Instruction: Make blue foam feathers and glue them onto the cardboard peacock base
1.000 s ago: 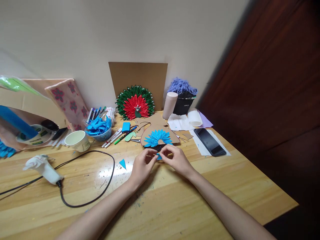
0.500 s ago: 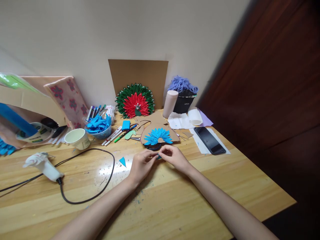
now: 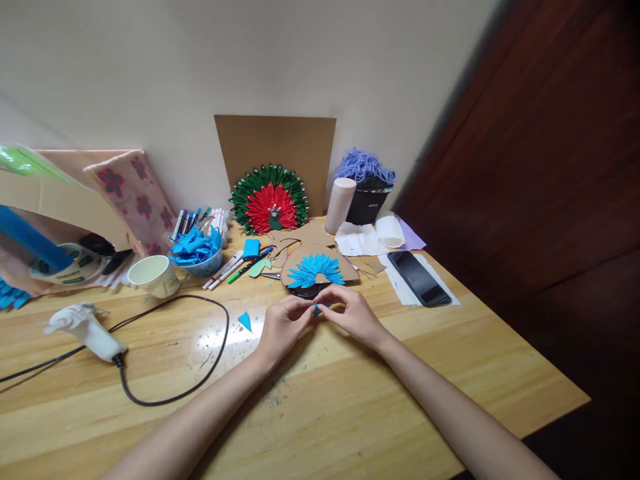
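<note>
We work at a long pale wooden tabletop set against a cream wall. Leaning on that wall is a brown cardboard sheet, and in front of it a finished round fan of green and red folded paper petals. To the left lie a white hot-glue gun on its looping black cord, a cream paper cup and a small bowl of blue folded paper pieces; to the right, a black phone on white paper.

Just beyond our fingers sits the half-round cardboard base with its fan of blue paper petals. A spare blue paper triangle lies on the wood, near our left wrist.

Our left hand and right hand meet fingertip to fingertip, both pinched narrow on a tiny blue paper piece, mostly hidden, just in front of the base.

We judge this to be folding a petal. To do it well, we should line the edges up before creasing, press firmly with the fingertips, and match the shape of the petals already on the base.
</note>
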Demonstrator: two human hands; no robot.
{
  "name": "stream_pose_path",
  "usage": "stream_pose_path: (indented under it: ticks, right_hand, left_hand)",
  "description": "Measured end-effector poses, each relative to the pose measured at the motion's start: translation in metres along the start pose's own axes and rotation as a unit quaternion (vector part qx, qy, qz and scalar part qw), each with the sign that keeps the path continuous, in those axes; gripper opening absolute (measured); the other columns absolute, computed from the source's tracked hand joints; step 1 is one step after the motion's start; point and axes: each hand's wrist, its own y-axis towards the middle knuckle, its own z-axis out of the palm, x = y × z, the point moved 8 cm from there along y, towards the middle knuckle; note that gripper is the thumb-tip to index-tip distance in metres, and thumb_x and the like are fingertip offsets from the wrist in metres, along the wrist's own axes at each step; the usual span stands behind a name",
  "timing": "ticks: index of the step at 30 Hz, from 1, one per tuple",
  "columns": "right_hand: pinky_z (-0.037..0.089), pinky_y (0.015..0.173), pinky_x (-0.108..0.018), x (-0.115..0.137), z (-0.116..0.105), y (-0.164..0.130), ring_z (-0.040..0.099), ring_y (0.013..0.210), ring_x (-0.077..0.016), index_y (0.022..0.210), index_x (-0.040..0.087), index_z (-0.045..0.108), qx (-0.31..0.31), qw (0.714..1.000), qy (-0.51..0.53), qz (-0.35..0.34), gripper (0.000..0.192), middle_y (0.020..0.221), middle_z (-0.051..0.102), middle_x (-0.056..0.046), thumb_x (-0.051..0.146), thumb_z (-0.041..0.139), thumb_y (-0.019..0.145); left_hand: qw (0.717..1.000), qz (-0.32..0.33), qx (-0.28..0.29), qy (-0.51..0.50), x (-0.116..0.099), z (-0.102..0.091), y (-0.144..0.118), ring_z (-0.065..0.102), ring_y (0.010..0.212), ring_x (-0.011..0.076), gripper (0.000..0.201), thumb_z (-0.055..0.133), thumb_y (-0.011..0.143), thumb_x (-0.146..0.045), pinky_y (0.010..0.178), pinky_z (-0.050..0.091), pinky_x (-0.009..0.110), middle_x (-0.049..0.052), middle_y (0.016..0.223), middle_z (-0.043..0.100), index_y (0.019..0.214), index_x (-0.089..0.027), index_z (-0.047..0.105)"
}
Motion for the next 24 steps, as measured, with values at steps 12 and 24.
stream_pose_path:
  ticks: [12, 24]
  right_hand:
    - [0.047, 0.066, -0.026, 0.0, -0.002, 0.0, 0.059, 0.073, -0.0143, 0.077, 0.018, 0.06, -0.019, 0.999, -0.035, -0.024, 0.004, 0.076, 0.062, -0.002, 0.02, 0.057, 0.076]
    - [0.046, 0.06, -0.022, -0.006, 0.002, 0.0, 0.056, 0.072, -0.0134, 0.078, 0.019, 0.056, -0.004, 1.0, -0.012, -0.002, 0.003, 0.077, 0.059, -0.002, 0.021, 0.055, 0.077]
  left_hand:
    - [1.0, -0.003, -0.003, -0.02, 0.003, 0.002, 0.0, 0.063, 0.076, 0.0163, 0.021, 0.057, 0.079, -0.032, 0.07, 0.051, 0.026, 0.007, 0.087, 0.067, 0.087, -0.017, 0.068]
    - [0.999, 0.011, 0.006, 0.052, 0.004, 0.005, 0.0, 0.059, 0.07, 0.0145, 0.019, 0.051, 0.081, -0.031, 0.064, 0.047, 0.025, 0.006, 0.079, 0.063, 0.082, -0.015, 0.063]
